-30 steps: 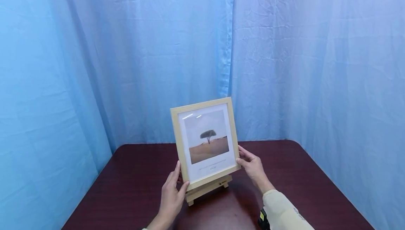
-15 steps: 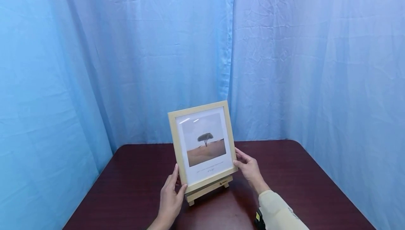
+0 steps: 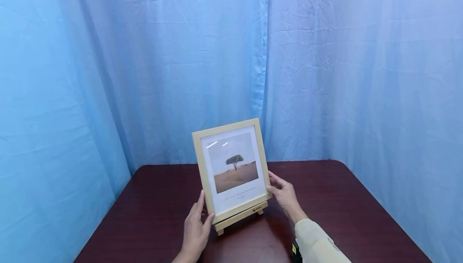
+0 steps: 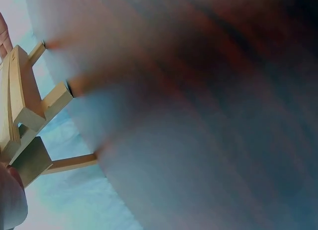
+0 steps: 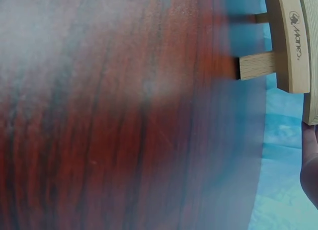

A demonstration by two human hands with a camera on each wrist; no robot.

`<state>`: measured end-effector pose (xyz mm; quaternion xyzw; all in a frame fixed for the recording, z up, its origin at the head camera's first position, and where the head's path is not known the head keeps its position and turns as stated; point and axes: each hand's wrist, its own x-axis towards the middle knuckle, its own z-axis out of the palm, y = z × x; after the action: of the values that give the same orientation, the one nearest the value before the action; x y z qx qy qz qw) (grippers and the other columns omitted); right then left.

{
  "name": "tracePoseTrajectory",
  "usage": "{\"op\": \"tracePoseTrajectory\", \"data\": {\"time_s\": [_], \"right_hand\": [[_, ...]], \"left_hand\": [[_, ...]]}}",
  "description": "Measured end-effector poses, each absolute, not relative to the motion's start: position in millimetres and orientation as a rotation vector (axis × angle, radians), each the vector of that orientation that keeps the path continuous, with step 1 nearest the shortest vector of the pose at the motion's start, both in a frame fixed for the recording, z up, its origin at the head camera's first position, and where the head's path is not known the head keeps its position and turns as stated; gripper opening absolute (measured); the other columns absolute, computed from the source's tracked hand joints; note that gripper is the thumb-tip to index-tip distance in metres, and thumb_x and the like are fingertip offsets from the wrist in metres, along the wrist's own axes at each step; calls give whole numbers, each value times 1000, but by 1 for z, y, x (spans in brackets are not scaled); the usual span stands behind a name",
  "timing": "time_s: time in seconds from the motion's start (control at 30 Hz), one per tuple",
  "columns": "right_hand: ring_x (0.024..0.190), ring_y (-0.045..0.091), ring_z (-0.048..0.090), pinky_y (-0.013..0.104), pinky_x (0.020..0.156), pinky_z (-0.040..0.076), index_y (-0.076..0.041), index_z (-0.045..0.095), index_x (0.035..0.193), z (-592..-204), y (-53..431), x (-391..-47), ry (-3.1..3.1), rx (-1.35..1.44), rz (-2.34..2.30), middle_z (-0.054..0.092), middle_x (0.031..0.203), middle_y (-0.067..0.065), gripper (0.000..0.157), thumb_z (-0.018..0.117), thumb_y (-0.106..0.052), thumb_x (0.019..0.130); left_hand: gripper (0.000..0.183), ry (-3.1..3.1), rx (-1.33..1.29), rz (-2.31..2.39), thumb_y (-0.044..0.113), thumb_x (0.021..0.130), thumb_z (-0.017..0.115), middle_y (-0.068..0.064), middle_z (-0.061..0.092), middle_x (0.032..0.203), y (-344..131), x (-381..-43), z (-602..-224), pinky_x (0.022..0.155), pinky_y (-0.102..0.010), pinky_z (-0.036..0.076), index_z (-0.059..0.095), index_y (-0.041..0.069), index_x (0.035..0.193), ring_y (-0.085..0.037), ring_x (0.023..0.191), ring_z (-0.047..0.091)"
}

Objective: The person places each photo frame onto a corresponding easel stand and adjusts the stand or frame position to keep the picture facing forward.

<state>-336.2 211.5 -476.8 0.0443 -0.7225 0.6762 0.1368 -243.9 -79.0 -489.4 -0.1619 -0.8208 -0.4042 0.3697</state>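
Observation:
A light-wood picture frame (image 3: 234,170) with a print of a lone tree stands tilted back at a small wooden easel (image 3: 240,217). Its lower edge meets the easel's front ledge (image 5: 293,46), which bears a printed logo. My left hand (image 3: 195,229) grips the frame's lower left side, thumb on the front edge, other fingers partly behind. On the lower right side, my right hand (image 3: 285,198) pinches the frame the same way. The easel's feet (image 4: 58,98) touch the table in the left wrist view. Most of the easel's back is hidden behind the frame.
The dark red-brown table (image 3: 325,198) has rounded far corners. Light blue curtains (image 3: 173,74) hang behind it and along both sides. A black strap-like device (image 3: 296,251) with a yellow patch shows by the right sleeve (image 3: 314,239).
Both hands have lowered the picture frame and shifted it slightly left. The gap between its lower edge and the easel ledge has closed. The easel has barely moved.

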Motion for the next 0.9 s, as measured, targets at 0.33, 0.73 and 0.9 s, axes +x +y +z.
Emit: {"op": "tracePoseTrajectory", "data": {"time_s": [0.33, 0.73, 0.9], "right_hand": [[98, 19, 60, 21, 77, 52, -5, 57, 139, -480, 211, -338, -2108, 122, 1959, 64, 121, 22, 52, 65, 9, 90], [106, 24, 57, 18, 78, 50, -5, 59, 138, -482, 210, -336, -2140, 96, 1919, 64, 120, 20, 50, 65, 9, 90], [107, 23, 58, 19, 79, 51, -6, 59, 138, -483, 211, -336, -2157, 96, 1915, 64, 121, 20, 50, 65, 8, 91]], "left_hand": [[83, -2170, -318, -1066, -5, 77, 80, -4, 62, 95, -76, -242, -489, 72, -35, 54, 41, 2, 150, -20, 81, 61], [82, -2297, -112, -1110, -10, 78, 78, -8, 64, 99, -68, -238, -485, 71, -33, 54, 43, 6, 150, -20, 82, 62], [82, -2292, -77, -1108, -11, 77, 78, -5, 63, 94, -66, -239, -486, 68, -31, 53, 44, 7, 150, -18, 79, 62]]}}
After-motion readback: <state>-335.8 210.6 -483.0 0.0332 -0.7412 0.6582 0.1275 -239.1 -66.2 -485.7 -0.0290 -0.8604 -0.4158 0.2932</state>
